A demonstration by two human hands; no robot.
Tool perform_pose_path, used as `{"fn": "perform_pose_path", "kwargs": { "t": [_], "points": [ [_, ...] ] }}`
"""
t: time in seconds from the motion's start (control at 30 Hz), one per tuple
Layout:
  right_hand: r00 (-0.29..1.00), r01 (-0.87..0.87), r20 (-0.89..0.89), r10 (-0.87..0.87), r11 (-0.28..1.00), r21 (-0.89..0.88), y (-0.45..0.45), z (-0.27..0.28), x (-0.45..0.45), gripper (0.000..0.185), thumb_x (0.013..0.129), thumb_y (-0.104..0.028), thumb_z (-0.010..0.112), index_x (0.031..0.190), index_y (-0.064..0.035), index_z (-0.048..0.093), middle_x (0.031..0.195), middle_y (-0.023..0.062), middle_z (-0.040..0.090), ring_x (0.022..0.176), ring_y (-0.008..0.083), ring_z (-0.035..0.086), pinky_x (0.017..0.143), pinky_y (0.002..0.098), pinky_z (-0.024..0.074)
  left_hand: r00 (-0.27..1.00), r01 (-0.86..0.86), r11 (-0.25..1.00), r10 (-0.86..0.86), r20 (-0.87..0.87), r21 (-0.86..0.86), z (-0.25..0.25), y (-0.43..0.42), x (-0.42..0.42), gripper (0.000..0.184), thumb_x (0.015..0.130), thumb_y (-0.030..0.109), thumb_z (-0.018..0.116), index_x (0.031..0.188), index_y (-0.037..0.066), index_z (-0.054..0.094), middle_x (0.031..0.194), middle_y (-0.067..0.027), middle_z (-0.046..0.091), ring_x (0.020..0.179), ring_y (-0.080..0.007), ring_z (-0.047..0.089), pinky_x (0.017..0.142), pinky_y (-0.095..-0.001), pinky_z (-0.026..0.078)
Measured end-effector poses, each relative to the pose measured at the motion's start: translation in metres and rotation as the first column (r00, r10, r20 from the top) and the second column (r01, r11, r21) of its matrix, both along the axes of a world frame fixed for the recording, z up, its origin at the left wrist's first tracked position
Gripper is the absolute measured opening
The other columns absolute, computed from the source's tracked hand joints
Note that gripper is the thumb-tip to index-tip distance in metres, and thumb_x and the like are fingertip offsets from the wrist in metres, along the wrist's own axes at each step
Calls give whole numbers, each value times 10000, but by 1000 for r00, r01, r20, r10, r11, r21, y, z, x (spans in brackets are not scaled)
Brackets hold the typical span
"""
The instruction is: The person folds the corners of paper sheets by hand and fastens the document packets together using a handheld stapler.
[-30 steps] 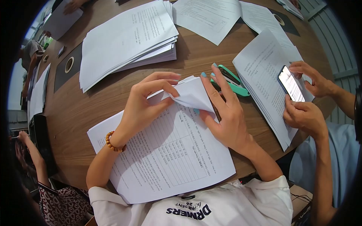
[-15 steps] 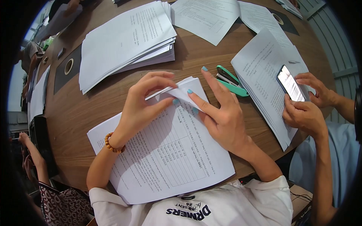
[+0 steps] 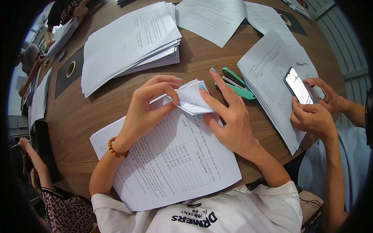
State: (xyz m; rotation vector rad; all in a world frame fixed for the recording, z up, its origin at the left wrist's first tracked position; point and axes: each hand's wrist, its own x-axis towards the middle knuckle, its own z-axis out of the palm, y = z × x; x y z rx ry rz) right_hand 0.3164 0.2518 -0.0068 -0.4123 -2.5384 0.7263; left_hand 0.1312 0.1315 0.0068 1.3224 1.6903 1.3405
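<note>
A stack of printed sheets (image 3: 163, 163) lies in front of me at the table's edge, its top corner folded back toward me. My left hand (image 3: 155, 99) pinches the left side of the folded flap (image 3: 193, 97) between thumb and forefinger, and a wooden bead bracelet circles that wrist. At the flap's right side is my right hand (image 3: 229, 116), thumb below and forefinger above on the paper, another finger stretched out beyond. Just past those fingers, a green stapler (image 3: 239, 87) rests on the table.
A thick paper pile (image 3: 130, 46) stands far left of centre, more sheets (image 3: 217, 19) behind. On the right, a person's hands hold a lit phone (image 3: 299, 86) over another paper stack (image 3: 268, 73). Other people are along the left side of the table (image 3: 74, 143).
The top corner of my sheets is now folded further over, showing a wider flap. My right fingers have shifted slightly. At far left, a person has come further into view with papers.
</note>
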Motion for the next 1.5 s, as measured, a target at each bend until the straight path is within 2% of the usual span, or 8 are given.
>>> {"fn": "perform_pose_path", "kwargs": {
  "t": [0.23,0.47,0.73,0.9,1.0,1.07,1.17,1.5],
  "points": [
    [1000,-11,-28,13,995,95,-4,3,0,500,675,-3,652,1161,-117,631,1416,193,351,1224,343,439,964,401,366,991,-72,997,76,110,-38,4,3,3,102,708,-24,660,775,46,631,1161,-88,559,1047,-190,560,909,-320,442],
    [999,38,-15,-38,999,-35,-3,3,-1,529,715,-90,675,1228,-45,553,1422,211,306,1216,354,425,963,441,365,1000,11,1000,-11,-21,2,-2,0,-1,121,697,-37,664,778,51,647,1157,-85,556,1036,-184,556,904,-315,445],
    [1000,-4,17,3,999,42,-2,3,0,472,711,-46,654,1179,-75,600,1421,200,323,1245,358,402,983,429,355,998,57,998,-58,-15,-32,0,-1,-3,167,672,-92,635,784,32,631,1209,-101,515,1088,-186,533,960,-329,425],
    [1000,3,0,-3,996,89,-6,4,0,465,708,-13,648,1159,-124,631,1418,201,331,1247,365,402,988,422,355,989,-90,995,94,110,-42,4,2,4,177,702,-43,650,865,23,627,1156,-102,539,1090,-187,529,923,-310,445],
    [1000,11,-16,-9,990,144,-6,4,-1,501,706,-19,663,1196,-97,600,1422,213,316,1244,372,403,980,433,359,999,-31,999,31,17,-29,-1,0,0,160,693,-43,650,835,26,627,1158,-91,534,1074,-181,532,907,-307,450],
    [994,81,-72,-80,997,4,-7,2,-2,564,715,-102,693,1248,-26,524,1425,231,290,1215,361,422,946,434,374,1000,-5,1000,5,-6,-15,-2,0,-2,152,690,-45,649,821,29,629,1154,-86,536,1058,-177,537,900,-305,450],
    [1000,26,7,-27,999,39,-3,1,0,627,720,-143,706,1279,18,472,1437,255,240,1226,378,403,946,438,372,999,18,1000,-18,-33,5,-2,0,-2,141,684,-49,648,795,37,633,1146,-78,541,1029,-174,545,888,-305,450],
    [999,26,42,-31,993,117,-2,4,-1,561,709,-170,718,1228,-43,546,1440,232,258,1222,351,419,928,411,387,999,14,1000,-13,-30,10,0,0,-1,129,678,-56,666,759,42,640,1134,-78,558,1029,-182,551,885,-307,449]
  ]
}}
